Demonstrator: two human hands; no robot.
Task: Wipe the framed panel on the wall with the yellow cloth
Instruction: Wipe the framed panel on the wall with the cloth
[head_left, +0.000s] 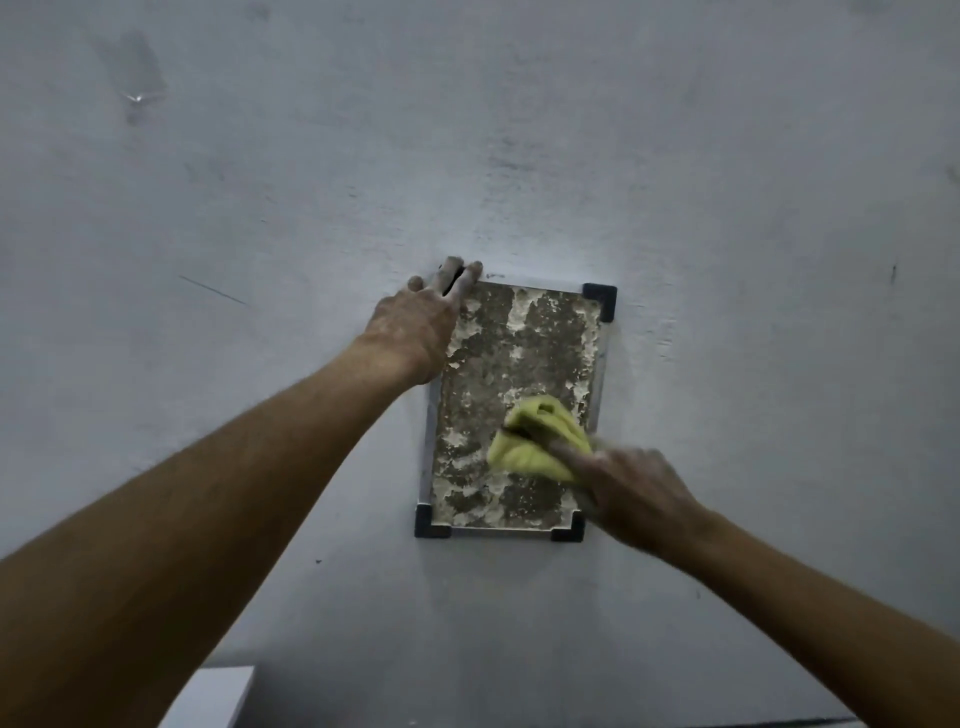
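Two bare forearms are reaching up to a framed panel (511, 395) on a grey wall (260, 182).

Left hand (415, 325) is lying flat over the panel's upper left corner and hiding it, fingers (470, 275) slightly spread and touching the wall and frame. Right hand (631, 491), blurred, is gripping a bunched yellow cloth (537, 439) and pressing it on the panel's lower right part. Black corner pieces (600, 300) are showing at the other three corners.
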